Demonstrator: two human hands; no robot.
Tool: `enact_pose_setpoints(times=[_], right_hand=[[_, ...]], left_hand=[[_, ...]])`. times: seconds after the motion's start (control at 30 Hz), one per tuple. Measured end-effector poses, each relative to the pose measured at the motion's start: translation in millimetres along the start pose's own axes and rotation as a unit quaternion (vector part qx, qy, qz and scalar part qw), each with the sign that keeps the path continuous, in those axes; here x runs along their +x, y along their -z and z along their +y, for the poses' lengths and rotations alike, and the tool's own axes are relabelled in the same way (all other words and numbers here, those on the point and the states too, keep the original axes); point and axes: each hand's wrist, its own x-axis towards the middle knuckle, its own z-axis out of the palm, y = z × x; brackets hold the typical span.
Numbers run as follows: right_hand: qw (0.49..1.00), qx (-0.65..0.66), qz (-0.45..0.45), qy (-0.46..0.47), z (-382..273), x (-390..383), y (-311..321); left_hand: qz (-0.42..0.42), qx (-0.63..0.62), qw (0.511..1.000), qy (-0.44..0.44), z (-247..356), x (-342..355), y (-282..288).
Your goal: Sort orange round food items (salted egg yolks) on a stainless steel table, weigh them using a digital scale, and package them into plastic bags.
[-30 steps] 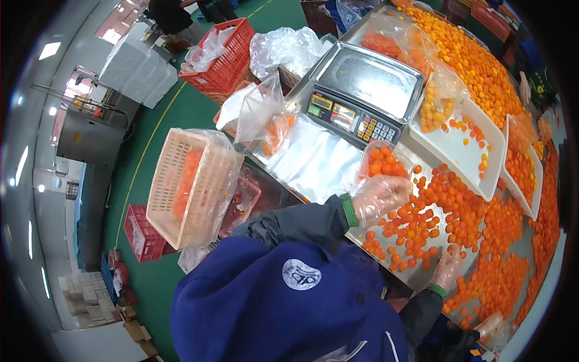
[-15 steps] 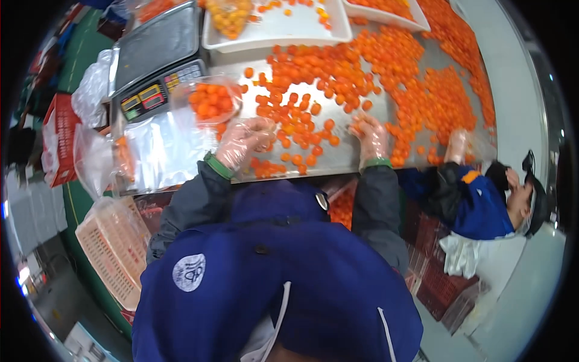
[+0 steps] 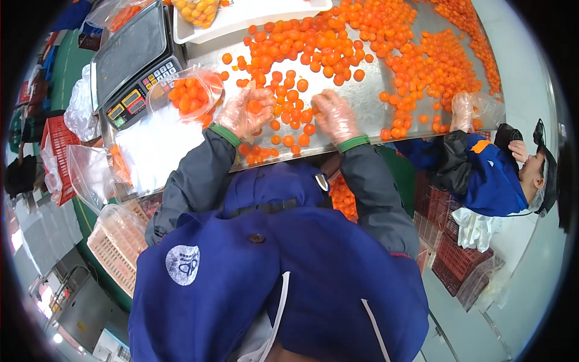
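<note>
Small round orange fruits that look like cherry tomatoes [image 3: 294,102] lie loose on the metal table between my hands. My left hand [image 3: 243,116], in a clear plastic glove, is turned partly upward, with an orange cherry tomato [image 3: 254,107] in its curled fingers. Across the loose fruit, my similarly gloved right hand [image 3: 336,119] has its fingers bent and pressed together at the cluster's right edge. Whatever those fingers hold is hidden. Beside my left hand sits an open clear bag [image 3: 188,96] partly filled with the same fruit.
A scale [image 3: 136,78] stands at the left, with white plastic sheets [image 3: 151,151] before it. A white tray [image 3: 250,17] holding a bag of yellow fruit is at the back. More tomatoes [image 3: 434,66] spread right, where a co-worker's gloved hand [image 3: 463,111] rests. Crates stand below.
My right hand has moved left, closer to my left hand. My left hand has turned, and a tomato now shows in it. The whole view has shifted slightly.
</note>
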Motion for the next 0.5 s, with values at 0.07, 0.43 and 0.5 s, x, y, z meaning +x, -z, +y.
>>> enact_pose_setpoints(times=[0.07,0.43,0.5], right_hand=[[0.999,-0.045,0.002,0.003,-0.5,-3.3,-22.5],[0.999,0.034,-0.006,0.035,-38.3,-1.6,-15.5],[0.999,0.018,-0.006,0.040,-47.2,-1.7,-37.9]], left_hand=[[0.020,0.045,0.998,-0.028,-0.1,-7.7,-9.2],[0.031,-0.002,0.998,-0.048,-1.7,-19.8,4.5],[0.029,-0.007,0.998,-0.050,-2.7,-23.3,4.7]])
